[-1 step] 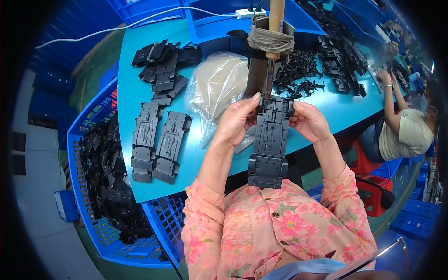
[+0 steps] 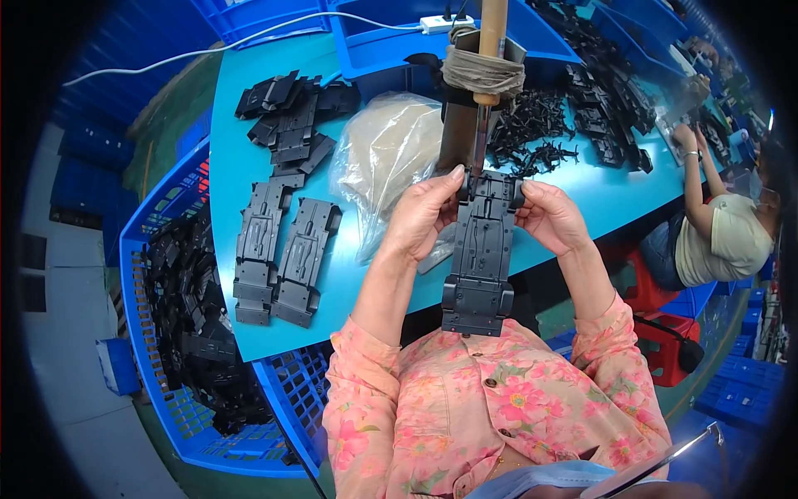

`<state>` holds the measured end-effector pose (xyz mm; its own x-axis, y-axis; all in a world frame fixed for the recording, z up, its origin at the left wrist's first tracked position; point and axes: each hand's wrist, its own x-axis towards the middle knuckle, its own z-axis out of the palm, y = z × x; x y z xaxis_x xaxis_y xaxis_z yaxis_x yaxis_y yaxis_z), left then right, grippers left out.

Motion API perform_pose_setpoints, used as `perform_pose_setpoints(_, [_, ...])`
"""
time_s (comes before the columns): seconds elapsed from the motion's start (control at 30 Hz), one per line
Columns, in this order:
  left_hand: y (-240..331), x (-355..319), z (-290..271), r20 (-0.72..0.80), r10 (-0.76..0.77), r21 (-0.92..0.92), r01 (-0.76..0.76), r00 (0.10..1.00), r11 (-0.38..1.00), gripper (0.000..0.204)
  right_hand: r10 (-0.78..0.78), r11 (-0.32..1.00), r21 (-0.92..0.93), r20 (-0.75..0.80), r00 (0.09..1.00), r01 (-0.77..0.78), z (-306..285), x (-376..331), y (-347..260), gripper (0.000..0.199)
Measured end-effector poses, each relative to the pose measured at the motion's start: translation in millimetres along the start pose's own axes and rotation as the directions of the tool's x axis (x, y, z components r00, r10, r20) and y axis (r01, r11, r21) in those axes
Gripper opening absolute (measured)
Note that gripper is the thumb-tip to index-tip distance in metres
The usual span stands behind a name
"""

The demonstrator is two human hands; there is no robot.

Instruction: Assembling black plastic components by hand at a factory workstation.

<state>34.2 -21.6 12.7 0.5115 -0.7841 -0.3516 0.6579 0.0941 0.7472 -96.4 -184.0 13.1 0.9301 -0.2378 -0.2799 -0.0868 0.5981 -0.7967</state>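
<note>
Between my two hands is a long black molded plastic chassis plate [image 2: 480, 241], its near end over my shirt front. My left hand [image 2: 422, 212] grips its far left corner, thumb on top. The far right corner is pinched by my right hand [image 2: 550, 214]. Straight above the far end hangs a wooden-handled tool like a soldering iron [image 2: 490, 41], bound with a tan wrap [image 2: 482, 71] to a dark upright stand [image 2: 455, 137]. Its metal rod reaches down to the plate's far left end; whether it touches, I cannot tell.
Left on the turquoise table [image 2: 366, 309] lie two similar plates [image 2: 306, 262] and a stack [image 2: 293, 125]. A clear plastic bag [image 2: 391, 158] sits beside the stand. Small black parts [image 2: 532, 125] are heaped at right. A blue crate [image 2: 133, 308] holds more black parts. A co-worker [image 2: 719, 233] sits far right.
</note>
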Motion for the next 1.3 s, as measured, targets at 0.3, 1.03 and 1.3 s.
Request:
perform_pose_setpoints(0.3, [-1.3,1.8,-3.3,0.03,0.018,0.024,-0.018,0.999,1.0,0.028,-0.004,1.0,0.023,0.064,0.998,0.003,-3.2,0.9,0.0,0.022])
perform_pose_setpoints(1.03, [-2.9,3.1,-5.1,0.031,0.021,0.003,-0.021,0.999,1.0,0.026,-0.021,1.0,-0.01,0.041,0.999,0.021,-0.7,-0.2,-0.9,0.021])
perform_pose_setpoints(1.3, [-1.8,1.5,-3.9,0.044,0.019,-0.009,-0.019,0.999,1.0,0.025,-0.017,1.0,-0.002,0.056,0.998,0.017,-1.4,-0.4,-0.6,0.02])
